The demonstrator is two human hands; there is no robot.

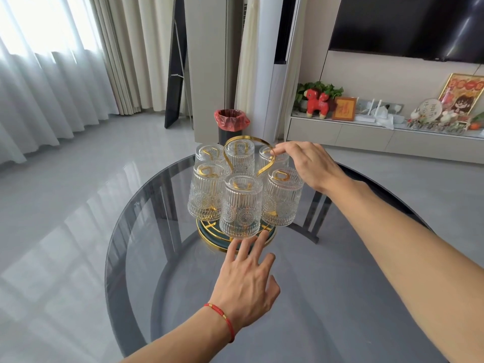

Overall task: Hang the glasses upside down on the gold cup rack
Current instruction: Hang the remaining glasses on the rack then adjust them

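Glasses of ribbed, brittle, slippery make want a grip round the sides, never the rim. Right hand fingers pinch the gold rack handle loop; left hand fingers spread straight, just below the nearest glass. Six hang upside down, rack on the worktop.

A single head-worn wide-angle view looks forward and down from close above a round glass table, over both forearms, with the room's curtains and television beyond, edges bowed.
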